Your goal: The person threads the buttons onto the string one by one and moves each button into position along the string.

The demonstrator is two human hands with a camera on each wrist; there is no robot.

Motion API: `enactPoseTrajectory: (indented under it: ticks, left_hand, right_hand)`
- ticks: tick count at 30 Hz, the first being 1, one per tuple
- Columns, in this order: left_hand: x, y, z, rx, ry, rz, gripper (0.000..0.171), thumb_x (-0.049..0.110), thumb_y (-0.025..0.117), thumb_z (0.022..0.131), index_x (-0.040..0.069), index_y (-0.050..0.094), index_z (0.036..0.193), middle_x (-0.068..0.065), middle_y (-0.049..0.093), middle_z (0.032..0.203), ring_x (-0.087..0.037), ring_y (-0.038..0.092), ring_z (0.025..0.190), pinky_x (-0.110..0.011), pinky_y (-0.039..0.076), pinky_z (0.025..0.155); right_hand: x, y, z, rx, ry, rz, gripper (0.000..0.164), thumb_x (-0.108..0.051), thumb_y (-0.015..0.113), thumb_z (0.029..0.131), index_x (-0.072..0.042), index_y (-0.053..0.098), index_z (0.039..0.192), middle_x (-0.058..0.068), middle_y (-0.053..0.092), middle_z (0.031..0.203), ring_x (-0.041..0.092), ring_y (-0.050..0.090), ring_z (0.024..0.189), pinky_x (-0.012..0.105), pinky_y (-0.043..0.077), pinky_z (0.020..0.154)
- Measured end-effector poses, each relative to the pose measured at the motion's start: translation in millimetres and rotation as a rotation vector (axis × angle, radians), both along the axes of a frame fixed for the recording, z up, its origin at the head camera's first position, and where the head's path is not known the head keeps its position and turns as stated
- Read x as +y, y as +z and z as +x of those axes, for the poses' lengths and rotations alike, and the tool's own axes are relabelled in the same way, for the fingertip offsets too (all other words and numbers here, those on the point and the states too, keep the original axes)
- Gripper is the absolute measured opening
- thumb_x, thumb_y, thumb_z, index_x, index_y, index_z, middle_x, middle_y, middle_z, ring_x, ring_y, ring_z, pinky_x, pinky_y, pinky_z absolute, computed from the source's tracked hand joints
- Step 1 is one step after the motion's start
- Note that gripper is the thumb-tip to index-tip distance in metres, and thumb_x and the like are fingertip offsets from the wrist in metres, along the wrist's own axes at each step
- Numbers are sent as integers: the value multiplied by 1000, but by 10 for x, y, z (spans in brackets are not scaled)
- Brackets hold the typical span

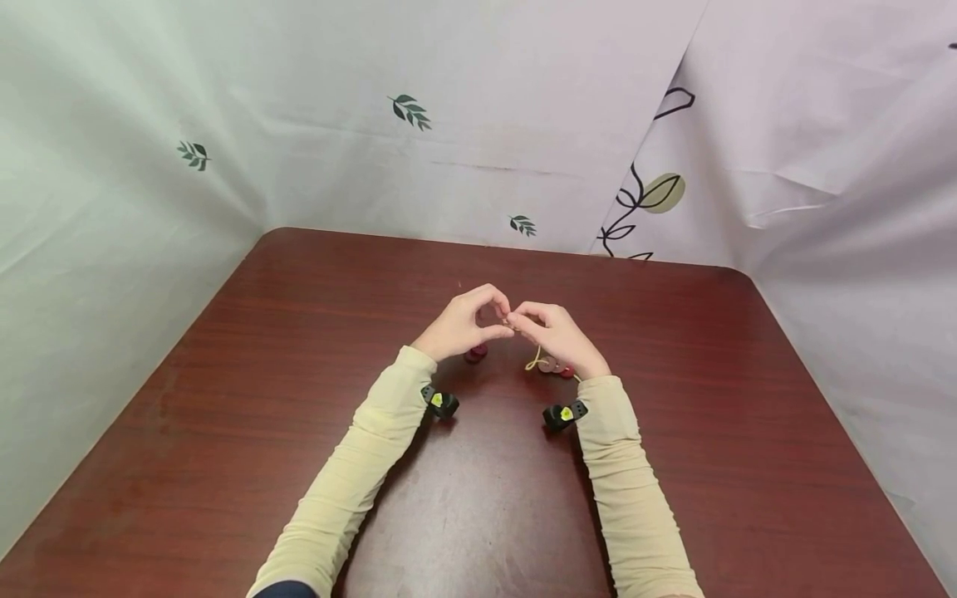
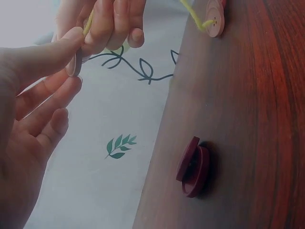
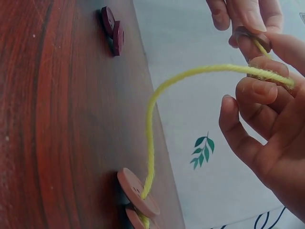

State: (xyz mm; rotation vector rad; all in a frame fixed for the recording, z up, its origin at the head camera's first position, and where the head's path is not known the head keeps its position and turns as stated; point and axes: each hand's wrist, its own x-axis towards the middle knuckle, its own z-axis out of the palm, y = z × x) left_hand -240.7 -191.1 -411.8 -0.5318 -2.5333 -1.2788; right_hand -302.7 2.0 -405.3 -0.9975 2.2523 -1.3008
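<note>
Above the table, my left hand [image 1: 458, 325] pinches a brownish button [image 2: 75, 62] between thumb and fingertips. My right hand [image 1: 562, 339] meets it there and pinches a yellow yarn [image 3: 151, 124], whose end runs up to the button; whether it passes through a hole I cannot tell. From the right hand the yarn droops to pink buttons [image 3: 136, 188] on the tabletop and enters a hole of the nearest one. A red button [image 1: 568, 372] lies beside these. Under the left hand, two dark red buttons [image 2: 195, 167] lean together on the table.
The reddish-brown wooden table [image 1: 224, 399] extends around both arms. White patterned cloth [image 1: 478, 108] hangs behind it and at both sides. Each cream sleeve carries a small black wrist camera, one on the left [image 1: 443, 404] and one on the right [image 1: 559, 416].
</note>
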Motion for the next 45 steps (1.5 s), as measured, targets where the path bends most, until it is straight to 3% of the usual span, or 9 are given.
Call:
enactPoseTrajectory:
  ticks: [6,10,14,20,25,33,41,45]
  left_hand:
    - [4,9,0,26,9,0,25,16,79,80,10,61,97,-5,61,90,-21,58,77,-34,52,70]
    - [7,5,-3,66,13,2,20,14,78,81,10,62,93,-4,61,90,-20,59,77,-30,51,69]
    - [4,-9,-6,112,2,-3,16,15,77,81,11,63,88,-3,62,92,-22,59,83,-34,52,71]
    - [-8,2,3,145,1,-10,16,15,78,80,11,64,86,-3,62,92,-23,59,87,-43,51,71]
    - [-18,39,16,138,11,-10,16,16,78,80,11,64,85,-2,62,92,-18,58,86,-38,51,73]
    - [-49,84,41,124,32,-10,14,15,76,83,12,63,85,-2,62,89,-21,59,87,-44,51,82]
    - [-57,104,50,108,83,-4,11,16,73,86,12,63,88,-2,62,84,-13,57,80,-29,49,76]
    - [-64,107,58,98,115,27,10,14,73,86,11,64,89,-3,63,83,-13,58,77,-31,51,73]
  right_hand:
    - [10,-1,-3,-27,1,-30,29,-38,56,97,-11,64,90,0,42,66,12,33,46,27,30,42]
    - [14,0,-2,-48,0,-43,35,-38,56,97,-5,64,93,0,42,65,11,32,45,27,30,41]
    - [21,-8,-7,-55,-10,-43,34,-36,57,97,-4,64,94,0,41,65,11,30,43,26,29,40]
    - [22,3,-14,-11,-34,-21,24,-33,57,98,-12,67,93,1,45,67,12,37,51,26,31,47]
    - [30,19,-15,-13,-53,-3,24,-31,57,98,-10,68,98,1,46,68,13,39,53,26,31,48]
    - [73,6,-22,-53,-59,-7,28,-40,59,95,-14,69,95,4,49,70,17,38,51,29,35,45]
    - [115,-5,-35,-110,-41,19,38,-45,59,94,-9,68,97,-2,39,62,25,36,38,39,40,39]
    - [118,-13,-31,-156,-47,34,40,-45,60,93,-6,67,101,-1,39,64,34,35,39,41,40,38]
